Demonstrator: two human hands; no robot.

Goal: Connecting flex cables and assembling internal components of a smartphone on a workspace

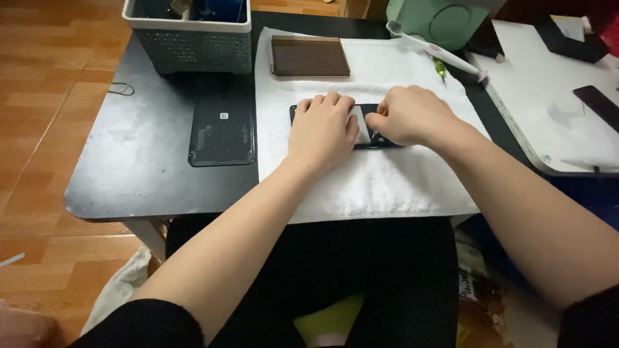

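Head view: left hand (322, 129) presses flat on an opened phone (367, 125) lying on a towel (380, 180); right hand (409, 116), just beside, pinches something inside it. Back cover (222, 125) lies off, farther left.

- The dark phone-like device (369, 124) on the white towel (380, 180) is mostly covered by the left hand (322, 129) and the right hand (407, 116); only its ends and a strip between the hands show.
- What the right hand's fingertips pinch is too small to tell.
- The grey perforated basket (193, 42) is cut off by the top edge; its contents are dark and unclear.
- The pale green appliance (445, 19) is cropped at the top, so its kind cannot be told.
- The black objects (599, 106) on the white board (548, 96) run off the right edge.
- Clutter on the floor (480, 290) under the right forearm is blurred.
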